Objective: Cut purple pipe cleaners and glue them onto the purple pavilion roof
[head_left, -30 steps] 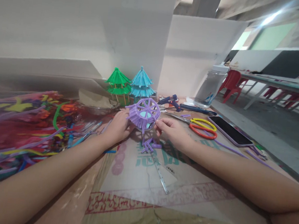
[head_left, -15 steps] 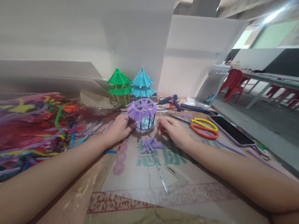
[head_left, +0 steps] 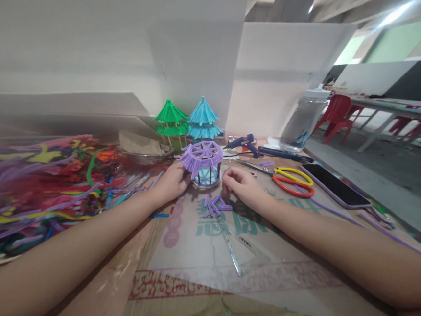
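Observation:
A small purple pavilion model (head_left: 211,153), built of pipe cleaners with a spoked open roof ring and dark posts on a round light-blue base, stands in front of me. My left hand (head_left: 171,183) grips its left side, the fingertips partly hidden behind the roof fringe. Close to the base on the right is my right hand (head_left: 241,184), its fingers curled and pressed together; whatever they may hold is hidden. Several short cut purple pipe-cleaner pieces (head_left: 215,206) lie just in front of the model, beside a slim silvery tool (head_left: 234,258).
Green (head_left: 170,117) and blue (head_left: 202,115) pavilion models stand behind. A glue gun (head_left: 243,143), yellow-and-red-handled scissors (head_left: 293,181), a phone (head_left: 335,185) and a water bottle (head_left: 304,119) are on the right. Colourful pipe cleaners (head_left: 42,182) and a metal bowl (head_left: 144,154) fill the left.
The whole view has shifted slightly, so everything appears a little further right. My left hand stays at the model; the right hand's fingers look more drawn together.

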### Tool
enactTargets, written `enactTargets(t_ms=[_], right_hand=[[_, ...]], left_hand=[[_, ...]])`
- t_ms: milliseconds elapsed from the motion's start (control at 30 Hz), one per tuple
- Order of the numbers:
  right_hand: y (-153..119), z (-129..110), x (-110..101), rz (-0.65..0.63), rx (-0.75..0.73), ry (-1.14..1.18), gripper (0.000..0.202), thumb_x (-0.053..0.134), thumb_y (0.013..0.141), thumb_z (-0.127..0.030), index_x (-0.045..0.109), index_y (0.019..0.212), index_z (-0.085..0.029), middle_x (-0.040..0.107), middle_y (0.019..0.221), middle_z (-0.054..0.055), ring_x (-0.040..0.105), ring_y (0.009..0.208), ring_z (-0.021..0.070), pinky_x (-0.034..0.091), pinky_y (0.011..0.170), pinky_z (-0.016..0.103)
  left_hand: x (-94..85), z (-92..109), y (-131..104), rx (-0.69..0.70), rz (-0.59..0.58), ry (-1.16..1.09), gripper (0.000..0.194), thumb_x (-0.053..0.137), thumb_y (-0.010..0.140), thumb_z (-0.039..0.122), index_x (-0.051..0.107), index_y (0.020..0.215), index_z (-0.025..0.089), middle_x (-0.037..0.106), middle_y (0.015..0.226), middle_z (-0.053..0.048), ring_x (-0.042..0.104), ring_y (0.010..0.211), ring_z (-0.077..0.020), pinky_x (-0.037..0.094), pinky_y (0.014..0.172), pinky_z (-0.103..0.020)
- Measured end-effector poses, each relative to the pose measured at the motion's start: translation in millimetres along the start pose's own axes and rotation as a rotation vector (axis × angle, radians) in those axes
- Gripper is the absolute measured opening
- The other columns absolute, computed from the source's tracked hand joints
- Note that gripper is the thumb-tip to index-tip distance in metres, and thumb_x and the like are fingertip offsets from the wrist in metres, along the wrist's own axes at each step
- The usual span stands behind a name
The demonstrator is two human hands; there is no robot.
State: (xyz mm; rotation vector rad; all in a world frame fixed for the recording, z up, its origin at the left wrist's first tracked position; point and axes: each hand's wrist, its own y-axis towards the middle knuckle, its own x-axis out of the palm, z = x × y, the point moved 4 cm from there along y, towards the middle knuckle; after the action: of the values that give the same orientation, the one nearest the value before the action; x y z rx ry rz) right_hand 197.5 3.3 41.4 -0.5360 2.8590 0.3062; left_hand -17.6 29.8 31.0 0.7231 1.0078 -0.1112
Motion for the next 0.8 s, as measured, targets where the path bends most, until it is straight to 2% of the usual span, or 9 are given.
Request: enactTargets(t_ms=[167, 367, 533, 800], right_hand=[[-3.1, -2.8, 3.8, -0.047, -0.028, -0.065, 0.020, 0.057, 0.086, -0.039, 0.053, 0.077, -0.021, 0.058, 0.060, -0.003, 0.053, 0.052, 0.0121, 0.040, 0.053, 0.025], [-8.4, -8.6, 6.8, -0.090, -0.103, -0.258, 0.018, 0.054, 0.089, -0.035, 0.055, 0.078, -0.020, 0.059, 0.065, -0.001, 0.054, 0.060, 0.0136, 0.043, 0.062, 0.028], [-7.7, -7.4, 6.6, -0.092, -0.102, -0.275, 0.018, 0.053, 0.090, -0.035, 0.055, 0.080, -0.021, 0.059, 0.066, -0.001, 0.055, 0.060, 0.0139, 0.044, 0.063, 0.028], [-8.2, -10.4, 7.4, -0.086, -0.119, -0.315, 0.017, 0.053, 0.090, -0.034, 0.058, 0.080, -0.021, 0.061, 0.067, -0.001, 0.056, 0.063, 0.0143, 0.044, 0.064, 0.027]], left_hand=[[0.1, -1.2, -0.2, 0.019, 0.018, -0.005, 0.028, 0.049, 0.091, 0.024, 0.062, 0.113, 0.014, 0.066, 0.114, -0.015, 0.060, 0.115, -0.0309, 0.046, 0.106, -0.048], [0.0, 0.2, -0.1, 0.046, 0.029, -0.025, 0.033, 0.051, 0.085, 0.016, 0.062, 0.116, 0.014, 0.064, 0.122, -0.015, 0.057, 0.121, -0.0313, 0.046, 0.107, -0.048], [-0.6, 0.0, -1.0, 0.033, 0.034, -0.031, 0.030, 0.053, 0.082, 0.015, 0.064, 0.111, 0.016, 0.065, 0.120, -0.014, 0.056, 0.122, -0.0317, 0.046, 0.107, -0.049], [-0.2, 0.7, 1.8, -0.049, -0.003, -0.013, 0.027, 0.052, 0.088, 0.024, 0.062, 0.112, 0.016, 0.066, 0.117, -0.014, 0.059, 0.118, -0.0313, 0.047, 0.105, -0.047]])
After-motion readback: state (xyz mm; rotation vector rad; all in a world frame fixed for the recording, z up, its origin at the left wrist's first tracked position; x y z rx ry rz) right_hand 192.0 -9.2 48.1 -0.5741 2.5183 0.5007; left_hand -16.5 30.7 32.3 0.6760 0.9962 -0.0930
